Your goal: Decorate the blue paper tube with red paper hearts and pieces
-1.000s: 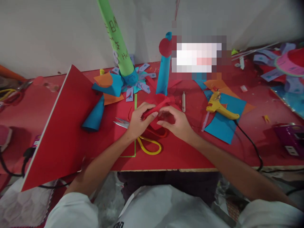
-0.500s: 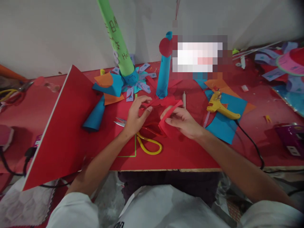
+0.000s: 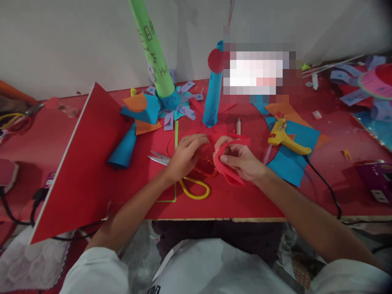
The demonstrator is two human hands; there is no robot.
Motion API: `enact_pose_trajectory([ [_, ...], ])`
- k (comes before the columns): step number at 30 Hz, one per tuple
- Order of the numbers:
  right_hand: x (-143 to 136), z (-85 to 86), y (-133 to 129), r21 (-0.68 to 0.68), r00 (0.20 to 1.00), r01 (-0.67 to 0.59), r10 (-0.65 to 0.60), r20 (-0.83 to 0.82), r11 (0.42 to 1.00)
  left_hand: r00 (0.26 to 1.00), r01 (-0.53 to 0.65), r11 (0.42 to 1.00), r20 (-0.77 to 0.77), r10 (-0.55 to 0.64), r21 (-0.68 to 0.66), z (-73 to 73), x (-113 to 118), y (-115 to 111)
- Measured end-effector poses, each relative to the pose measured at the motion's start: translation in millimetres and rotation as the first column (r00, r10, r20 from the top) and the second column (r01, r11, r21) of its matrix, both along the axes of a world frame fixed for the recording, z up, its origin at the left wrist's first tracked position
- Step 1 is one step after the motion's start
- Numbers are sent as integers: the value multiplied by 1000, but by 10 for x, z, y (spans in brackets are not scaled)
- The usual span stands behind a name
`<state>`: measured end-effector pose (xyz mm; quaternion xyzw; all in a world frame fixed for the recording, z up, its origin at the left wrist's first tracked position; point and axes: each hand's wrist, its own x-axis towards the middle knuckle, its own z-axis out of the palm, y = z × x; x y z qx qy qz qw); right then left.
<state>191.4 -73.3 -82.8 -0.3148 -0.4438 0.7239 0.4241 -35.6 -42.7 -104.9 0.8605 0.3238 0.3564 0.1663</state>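
"Condition of the right hand?"
"Grasping a curled red paper strip between thumb and fingers."
"Left hand?"
"Fingers bent, just left of the strip; whether it grips anything, I cannot tell."
"Surroundings?"
"Scissors pass beneath the left hand. Hot-glue gun lies right of the right hand. Blue paper tube stands beyond both."
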Motion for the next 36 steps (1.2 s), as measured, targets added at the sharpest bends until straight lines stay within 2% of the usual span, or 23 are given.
enact_pose_trajectory([
  [3,2,29,13,-36,996,6,-9,-86,999,999,32,991,-17,-30,132,8,14,-13],
  [6,-23,74,35,-85,990,53,-63,-123,995,999,38,983,-39,-31,182,-6,6,-26],
  [11,-44,63,102,-163,973,174,-195,-123,971,995,-95,976,47,87,196,36,-40,-50],
  [16,25,-41,186,-125,959,264,-274,-74,957,972,-226,943,116,202,245,77,-89,-12],
  [19,41,-49,208,-83,944,320,-325,-53,944,969,-239,938,123,214,252,43,-109,23],
  [21,29,-44,206,-50,929,366,-369,-43,929,980,-193,950,99,174,244,21,-107,32],
  [23,8,-50,192,-26,935,354,-355,-23,935,996,-88,966,27,84,242,17,-88,27],
  [26,-22,-90,162,2,964,258,-258,60,966,990,98,963,-123,-69,249,40,-47,4],
  [29,-43,-133,139,47,965,221,-225,133,974,976,179,957,-163,-143,230,60,-33,-14],
  [33,-57,-127,125,7,976,189,-189,105,982,991,120,957,-96,-98,264,47,-66,-28],
  [36,-51,-99,130,-48,979,206,-206,-4,977,999,-45,959,16,42,281,47,-63,-47],
])
